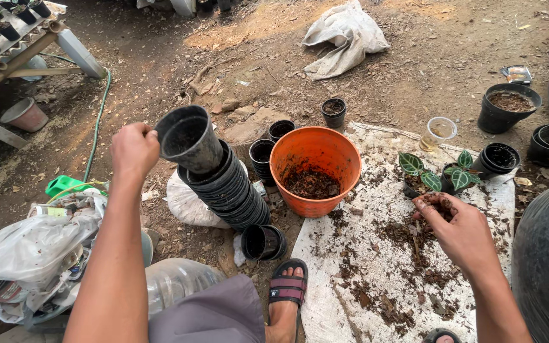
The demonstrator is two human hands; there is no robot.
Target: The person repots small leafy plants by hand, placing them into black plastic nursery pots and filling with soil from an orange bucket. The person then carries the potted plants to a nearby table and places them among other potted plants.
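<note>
Left hand (pixel 133 149) grip clasps black pot (pixel 189 138) above pot stack (pixel 230 187); right hand (pixel 455 225) grip clenched around soil (pixel 438 204) beside orange pot (pixel 316 168).

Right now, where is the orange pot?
The orange pot sits mid-frame on the ground, between the stack of black pots and the leafy seedling.

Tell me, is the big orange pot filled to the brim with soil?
No. The orange pot holds only a shallow layer of dark soil at its bottom, with its inner walls bare above that.
</note>
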